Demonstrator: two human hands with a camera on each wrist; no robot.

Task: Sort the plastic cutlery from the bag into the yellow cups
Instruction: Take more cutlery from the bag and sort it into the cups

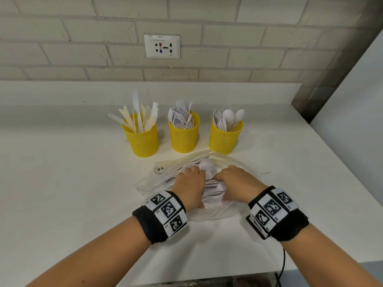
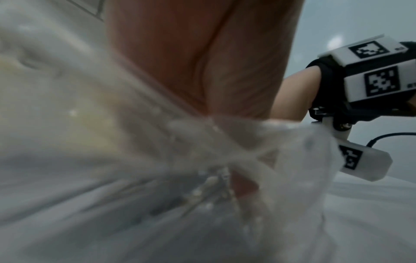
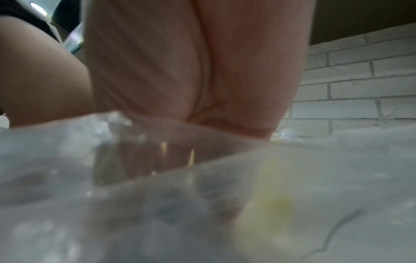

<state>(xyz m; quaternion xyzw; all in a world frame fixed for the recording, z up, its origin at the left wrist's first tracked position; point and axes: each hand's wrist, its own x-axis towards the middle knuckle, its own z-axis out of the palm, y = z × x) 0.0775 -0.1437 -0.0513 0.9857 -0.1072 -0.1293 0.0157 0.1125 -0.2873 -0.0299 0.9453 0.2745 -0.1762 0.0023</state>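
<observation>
A clear plastic bag (image 1: 163,172) of white plastic cutlery (image 1: 211,189) lies on the white counter in front of three yellow mesh cups. The left cup (image 1: 142,141) holds knives, the middle cup (image 1: 184,137) forks, the right cup (image 1: 224,139) spoons. My left hand (image 1: 193,172) and right hand (image 1: 220,177) are both in the bag, side by side, fingers curled down round the pile of cutlery; the fingertips are hidden. In the wrist views, blurred bag film (image 2: 90,160) (image 3: 202,195) covers the lower part of each palm (image 2: 202,62) (image 3: 191,71).
The counter (image 1: 62,183) ends at a brick wall with a socket plate (image 1: 162,46) behind the cups. A grey panel (image 1: 352,100) closes off the right side. A black cable (image 1: 283,264) hangs over the near edge below my right wrist.
</observation>
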